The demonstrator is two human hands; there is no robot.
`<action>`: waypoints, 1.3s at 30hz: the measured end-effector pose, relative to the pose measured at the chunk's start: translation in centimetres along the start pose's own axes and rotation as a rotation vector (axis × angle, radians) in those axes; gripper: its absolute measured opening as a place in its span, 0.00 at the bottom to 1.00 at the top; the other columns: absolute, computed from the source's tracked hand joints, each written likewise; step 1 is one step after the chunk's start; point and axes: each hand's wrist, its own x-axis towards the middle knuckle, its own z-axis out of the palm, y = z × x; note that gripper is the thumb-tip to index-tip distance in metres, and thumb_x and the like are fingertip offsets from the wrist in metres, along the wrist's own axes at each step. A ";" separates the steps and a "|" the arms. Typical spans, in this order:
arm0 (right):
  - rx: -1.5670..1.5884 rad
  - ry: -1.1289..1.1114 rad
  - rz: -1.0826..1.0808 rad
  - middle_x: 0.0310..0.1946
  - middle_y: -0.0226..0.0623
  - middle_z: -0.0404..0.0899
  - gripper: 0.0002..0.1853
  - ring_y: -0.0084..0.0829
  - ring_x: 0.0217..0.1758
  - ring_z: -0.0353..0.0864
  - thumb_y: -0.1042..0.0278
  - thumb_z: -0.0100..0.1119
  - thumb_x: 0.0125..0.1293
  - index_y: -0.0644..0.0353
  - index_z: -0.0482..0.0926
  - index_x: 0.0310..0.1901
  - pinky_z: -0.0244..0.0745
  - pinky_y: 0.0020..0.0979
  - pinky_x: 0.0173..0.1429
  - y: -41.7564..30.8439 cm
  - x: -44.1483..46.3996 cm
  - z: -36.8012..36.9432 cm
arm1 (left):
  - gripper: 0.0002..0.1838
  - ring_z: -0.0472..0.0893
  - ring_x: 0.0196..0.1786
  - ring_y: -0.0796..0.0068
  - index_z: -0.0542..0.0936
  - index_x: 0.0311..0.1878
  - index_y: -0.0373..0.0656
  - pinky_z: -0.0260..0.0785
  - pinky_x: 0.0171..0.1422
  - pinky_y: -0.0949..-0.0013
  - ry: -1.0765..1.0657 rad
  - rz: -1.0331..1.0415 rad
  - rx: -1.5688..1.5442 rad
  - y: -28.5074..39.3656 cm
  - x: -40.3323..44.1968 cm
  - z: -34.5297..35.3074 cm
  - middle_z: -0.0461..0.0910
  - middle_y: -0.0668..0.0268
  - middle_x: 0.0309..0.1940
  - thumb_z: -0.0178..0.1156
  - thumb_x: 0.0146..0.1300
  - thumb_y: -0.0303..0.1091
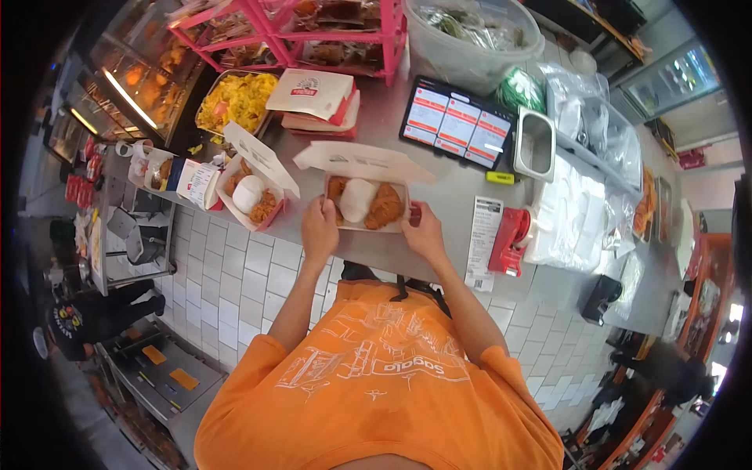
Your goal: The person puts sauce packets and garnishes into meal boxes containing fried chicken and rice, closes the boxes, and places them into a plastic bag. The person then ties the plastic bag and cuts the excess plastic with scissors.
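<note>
Left hand [320,229] and right hand [423,229], fingers partly curled, grip an open box [364,160] of chicken [386,206] at the counter [452,197]. A second box [262,159] sits nearby.

One camera, worn on the head, looks forward and steeply down on the held box [368,158], which lies near the middle of its view. The shirt [376,376] is nearest the lens, on the near side of the box; the counter [456,207] spreads around the box, farther off. The wide, black-ringed view curves outward to the glass case [157,51] beyond the box's left and the fridge [675,80] far beyond its right.
</note>
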 end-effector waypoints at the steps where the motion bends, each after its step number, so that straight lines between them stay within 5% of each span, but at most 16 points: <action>1: -0.057 0.058 -0.076 0.46 0.47 0.86 0.26 0.37 0.44 0.87 0.66 0.64 0.59 0.69 0.76 0.59 0.81 0.35 0.52 1.8 0.0 0.2 | 0.16 0.79 0.50 0.49 0.79 0.52 0.35 0.70 0.59 0.54 0.021 0.037 -0.058 -0.1 -0.8 0.7 0.82 0.50 0.45 0.56 0.73 0.38; 7: -0.008 -0.084 0.046 0.43 0.44 0.87 0.24 0.35 0.42 0.87 0.62 0.66 0.66 0.66 0.77 0.60 0.79 0.32 0.50 1.8 -2.4 -5.0 | 0.21 0.83 0.50 0.65 0.78 0.56 0.36 0.74 0.56 0.63 -0.134 -0.130 -0.396 -0.3 -2.1 0.7 0.85 0.57 0.44 0.65 0.67 0.41; 9: -0.452 -0.426 0.049 0.40 0.39 0.88 0.23 0.34 0.42 0.87 0.61 0.67 0.66 0.63 0.79 0.59 0.79 0.31 0.49 0.1 -2.4 -8.9 | 0.26 0.83 0.54 0.65 0.74 0.64 0.38 0.74 0.59 0.65 -0.280 -0.182 -0.435 -0.2 -2.2 -0.3 0.83 0.55 0.52 0.65 0.68 0.43; 11: -0.663 -0.573 0.206 0.43 0.42 0.88 0.17 0.37 0.47 0.88 0.62 0.66 0.66 0.62 0.82 0.53 0.79 0.35 0.53 -9.9 -3.4 -12.9 | 0.28 0.81 0.58 0.65 0.68 0.71 0.39 0.72 0.62 0.65 -0.559 -0.267 -0.553 0.3 -2.8 -6.4 0.76 0.56 0.63 0.60 0.73 0.42; 14: -0.189 -0.324 -0.162 0.42 0.45 0.87 0.13 0.41 0.45 0.88 0.68 0.63 0.69 0.65 0.81 0.51 0.79 0.34 0.52 -20.9 -2.4 -12.3 | 0.30 0.81 0.54 0.70 0.69 0.72 0.42 0.73 0.58 0.67 -0.960 -0.276 -0.857 -1.4 -0.8 -18.8 0.81 0.59 0.58 0.62 0.72 0.47; 15: -0.112 -0.287 -0.306 0.43 0.45 0.87 0.12 0.41 0.45 0.88 0.70 0.61 0.70 0.66 0.81 0.51 0.79 0.34 0.53 -24.6 -1.1 -10.0 | 0.30 0.81 0.54 0.70 0.69 0.72 0.42 0.73 0.58 0.67 -0.949 -0.265 -0.865 -2.9 0.5 -21.6 0.81 0.59 0.58 0.62 0.72 0.47; 17: -0.239 -0.492 -0.645 0.43 0.45 0.86 0.12 0.38 0.47 0.88 0.71 0.61 0.70 0.67 0.80 0.52 0.79 0.34 0.54 -31.4 3.7 -4.3 | 0.28 0.81 0.48 0.73 0.69 0.72 0.46 0.73 0.55 0.69 -1.110 -0.099 -0.815 -5.7 4.3 -25.9 0.84 0.64 0.52 0.61 0.73 0.43; 21: -0.225 -0.483 -1.006 0.42 0.51 0.84 0.11 0.54 0.46 0.82 0.67 0.54 0.73 0.66 0.80 0.47 0.76 0.44 0.51 -41.0 20.6 16.5 | 0.26 0.82 0.46 0.76 0.71 0.71 0.48 0.73 0.51 0.71 -1.038 0.088 -0.487 -9.0 11.6 -29.4 0.85 0.66 0.48 0.61 0.72 0.40; 23: -0.333 -0.349 -1.168 0.45 0.49 0.85 0.11 0.50 0.52 0.83 0.73 0.53 0.70 0.64 0.80 0.50 0.76 0.45 0.55 -45.0 31.0 25.9 | 0.24 0.81 0.46 0.78 0.71 0.69 0.45 0.73 0.53 0.70 -0.964 -0.018 -0.575 -11.6 12.1 -29.7 0.85 0.66 0.47 0.62 0.72 0.37; 25: -0.495 -0.324 -0.900 0.54 0.48 0.83 0.15 0.44 0.61 0.81 0.73 0.57 0.66 0.61 0.80 0.54 0.74 0.42 0.62 -48.0 39.6 31.8 | 0.23 0.81 0.43 0.78 0.73 0.68 0.45 0.73 0.52 0.70 -0.865 -0.108 -0.583 -14.1 11.4 -30.9 0.85 0.66 0.46 0.62 0.72 0.35; 26: -0.502 -0.319 -0.901 0.54 0.48 0.83 0.15 0.44 0.61 0.81 0.73 0.57 0.66 0.61 0.80 0.54 0.74 0.42 0.62 -48.8 42.7 33.7 | 0.22 0.81 0.43 0.77 0.73 0.67 0.45 0.73 0.52 0.70 -0.799 -0.192 -0.579 -16.3 10.3 -30.9 0.85 0.66 0.46 0.62 0.72 0.35; 28: -1.179 -0.155 -0.970 0.59 0.50 0.80 0.20 0.44 0.66 0.77 0.72 0.61 0.61 0.60 0.79 0.57 0.73 0.40 0.67 -49.3 47.7 36.4 | 0.20 0.80 0.42 0.78 0.75 0.65 0.43 0.73 0.50 0.71 -0.674 -0.373 -0.602 -19.5 8.4 -31.7 0.86 0.65 0.45 0.61 0.72 0.32; 29: -1.186 -0.162 -0.962 0.59 0.50 0.80 0.20 0.44 0.66 0.77 0.72 0.61 0.61 0.60 0.79 0.57 0.73 0.40 0.67 -49.3 49.8 37.2 | 0.20 0.80 0.42 0.78 0.75 0.65 0.43 0.73 0.50 0.71 -0.683 -0.377 -0.608 -21.1 7.4 -32.0 0.86 0.65 0.45 0.61 0.72 0.32; 31: -1.148 -0.444 -0.908 0.59 0.50 0.79 0.23 0.47 0.63 0.78 0.70 0.66 0.58 0.60 0.78 0.58 0.73 0.41 0.65 -49.0 52.6 37.8 | 0.19 0.80 0.41 0.79 0.75 0.63 0.41 0.73 0.47 0.72 -0.533 -0.583 -0.738 -24.5 5.7 -31.9 0.86 0.64 0.43 0.60 0.71 0.30; 37: -0.981 -0.282 -0.970 0.49 0.51 0.82 0.19 0.48 0.53 0.82 0.69 0.67 0.65 0.63 0.77 0.56 0.76 0.41 0.57 -49.7 45.7 36.2 | 0.19 0.81 0.39 0.77 0.77 0.61 0.40 0.74 0.44 0.71 -0.423 -0.616 -0.566 -26.5 8.4 -31.0 0.86 0.63 0.41 0.63 0.69 0.34; 39: -0.241 -0.297 -0.531 0.46 0.49 0.83 0.15 0.48 0.49 0.83 0.69 0.63 0.68 0.63 0.77 0.54 0.76 0.43 0.54 -51.7 40.4 35.4 | 0.20 0.81 0.40 0.74 0.77 0.61 0.39 0.75 0.45 0.69 -0.430 -0.551 -0.579 -26.4 9.7 -30.9 0.85 0.62 0.41 0.63 0.69 0.35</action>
